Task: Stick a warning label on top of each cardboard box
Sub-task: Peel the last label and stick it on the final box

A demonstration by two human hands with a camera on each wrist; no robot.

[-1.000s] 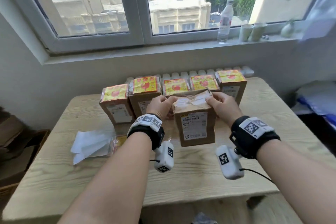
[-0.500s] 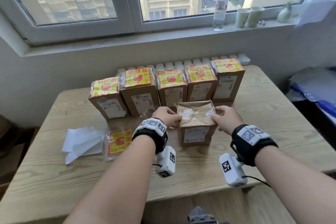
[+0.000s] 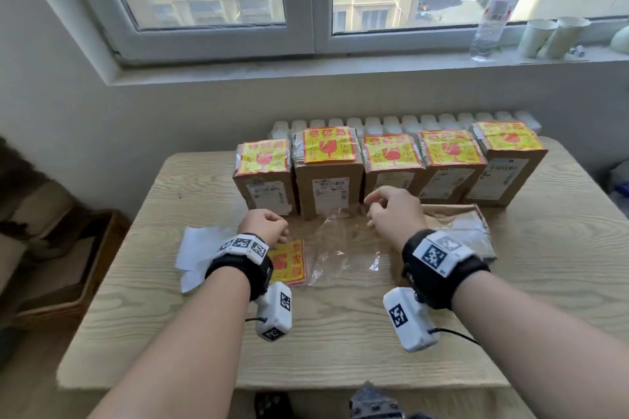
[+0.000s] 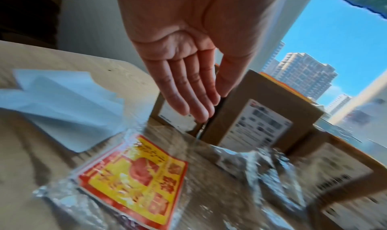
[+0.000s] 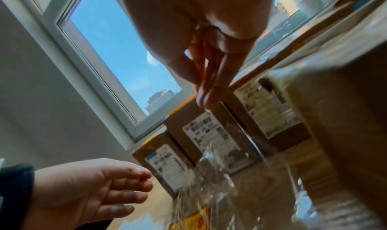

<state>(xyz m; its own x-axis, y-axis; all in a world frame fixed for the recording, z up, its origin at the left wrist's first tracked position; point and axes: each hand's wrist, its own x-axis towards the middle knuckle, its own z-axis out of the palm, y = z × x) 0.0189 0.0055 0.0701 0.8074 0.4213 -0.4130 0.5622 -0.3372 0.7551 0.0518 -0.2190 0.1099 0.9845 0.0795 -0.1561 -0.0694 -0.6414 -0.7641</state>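
Five cardboard boxes [image 3: 328, 177] stand in a row at the back of the table, each with a yellow and red warning label [image 3: 328, 145] on top. A sixth box [image 3: 459, 224] without a label sits at the right, just behind my right hand [image 3: 374, 211]. That hand pinches the end of a clear plastic bag [image 3: 340, 248] between fingertips [image 5: 206, 99]. A stack of labels [image 3: 287, 262] lies in the bag's left end. My left hand [image 3: 272, 226] hovers over the stack of labels [image 4: 136, 172], its fingers [image 4: 194, 104] straight and holding nothing.
White backing papers [image 3: 197, 248] lie on the wooden table [image 3: 340, 333] left of the bag. A radiator [image 3: 391, 121] runs behind the boxes. A bottle [image 3: 493, 7] and paper cups [image 3: 544, 34] stand on the sill. A cardboard crate [image 3: 51, 265] is on the floor at left.
Both hands have let go of the unlabelled box, which now rests at the right. The hands moved left to the bag. My right hand took hold of the bag's end.
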